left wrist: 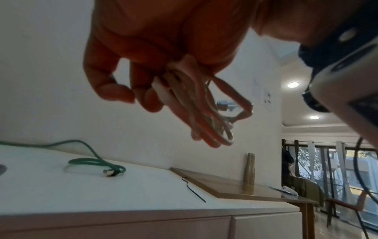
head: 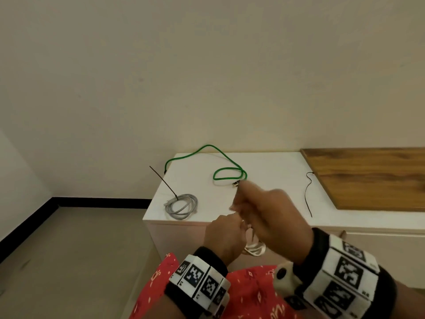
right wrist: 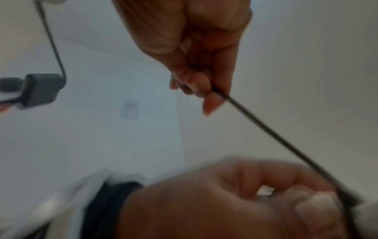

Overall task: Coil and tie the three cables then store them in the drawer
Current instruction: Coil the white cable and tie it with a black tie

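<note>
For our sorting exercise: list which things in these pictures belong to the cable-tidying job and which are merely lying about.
Part of the job:
- white cable, coiled in the left hand
- black tie, pulled by the right hand
- grey cable, coiled and tied
- green cable, loose
- spare tie

Lying about:
- wooden board
- metal bottle

No legible text; wristband markers [head: 349, 271] unreadable

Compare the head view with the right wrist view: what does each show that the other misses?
Head only: the tied grey cable, the loose green cable and a spare black tie on the white cabinet.
Right wrist only: the right hand's fingers pinching a taut black cable tie.
Both: the left hand gripping the white cable.
</note>
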Demonstrator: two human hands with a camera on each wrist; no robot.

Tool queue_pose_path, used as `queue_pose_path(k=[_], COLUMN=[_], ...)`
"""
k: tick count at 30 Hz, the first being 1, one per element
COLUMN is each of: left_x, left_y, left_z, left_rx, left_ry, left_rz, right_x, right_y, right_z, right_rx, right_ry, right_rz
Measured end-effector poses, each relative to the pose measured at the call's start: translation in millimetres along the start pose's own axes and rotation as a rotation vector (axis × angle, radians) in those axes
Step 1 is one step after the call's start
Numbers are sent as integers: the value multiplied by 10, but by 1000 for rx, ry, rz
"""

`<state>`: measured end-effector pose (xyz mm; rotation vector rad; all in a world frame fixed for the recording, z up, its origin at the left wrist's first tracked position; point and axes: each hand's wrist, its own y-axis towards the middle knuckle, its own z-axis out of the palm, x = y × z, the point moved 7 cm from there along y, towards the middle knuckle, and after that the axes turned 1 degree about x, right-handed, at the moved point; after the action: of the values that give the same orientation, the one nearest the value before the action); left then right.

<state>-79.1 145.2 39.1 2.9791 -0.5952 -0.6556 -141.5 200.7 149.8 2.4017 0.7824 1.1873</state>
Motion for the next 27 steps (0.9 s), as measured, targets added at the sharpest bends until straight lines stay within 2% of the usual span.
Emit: queue_pose_path(k=[3,5,9,13,18,22,24,27], left_x=[-22,-3,65,115,178,282,330,413], left_y=[-39,-22,72,84,64,68,90,169], left_z=[-78,-66,-82,-134,-132,-42,19,120], left_rx=[-43,-28,-40,-60,-60,-42,-14,45], left_ry=[-366,-556,-772,-873,-982,-1086,-1139,-1193], left_rz=[80,83,30,9,-47,-179,-250,-331], right_x=[-326,-576,-821,-932,-1086,-1152,-1200,-1344], right_y=[105,129,102,26,-95,-192,-215,-229], right_z=[-360,-527,-472,-258,-14,156,223,279], right_rx=[-202,-246,-143,-9,147,241,239,157], right_ry=[363,490,529,627,469,503,541,595], right_rz=[181,343,489,633,757,834,853,914])
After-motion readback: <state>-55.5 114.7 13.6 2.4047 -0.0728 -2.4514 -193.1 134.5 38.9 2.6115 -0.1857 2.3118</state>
